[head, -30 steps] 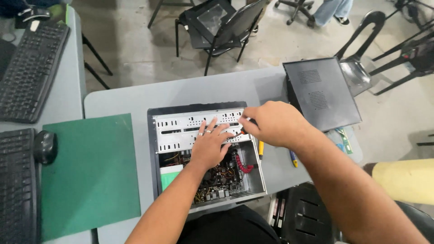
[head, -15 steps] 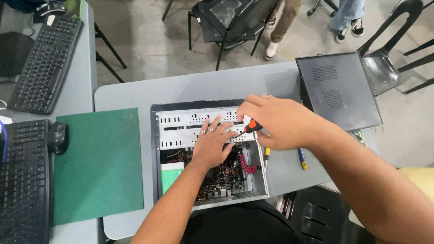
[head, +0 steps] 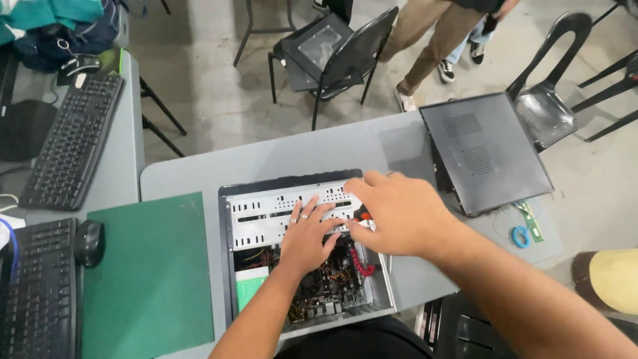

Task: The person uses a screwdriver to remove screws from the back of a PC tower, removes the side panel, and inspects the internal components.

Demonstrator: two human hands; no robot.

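Two hands were at work in the single head view, both mine. My left hand (head: 307, 234) lay flat with fingers spread wide on the one perforated metal bracket (head: 279, 214) inside the open computer case (head: 227, 266), gripping nothing. My right hand (head: 399, 214) reached in from the right, curled narrowly around a screwdriver (head: 363, 217), of which only a bit of orange and black handle showed beside my fingers; its tip was hidden. The case lay on its side on the grey table (head: 193, 169), near the front edge, with one circuit board (head: 325, 292) and one red cable (head: 359, 260) visible below the bracket.

One detached black side panel (head: 485, 149) rested on the table's right corner, well apart from my hands. Near it lay one green memory stick (head: 530, 221) and one small blue ring (head: 519, 236). One green cutting mat (head: 149, 272) lay just left of the case.

Two keyboards showed on the left: one keyboard (head: 73, 143) on the neighbouring table, another keyboard (head: 36, 292) at the lower left, with one black mouse (head: 90, 242) beside it. I counted one black chair (head: 339, 56) beyond the table carrying a second panel, and another chair (head: 545, 100) on the right. One person's legs (head: 432, 43) in tan trousers stood behind.
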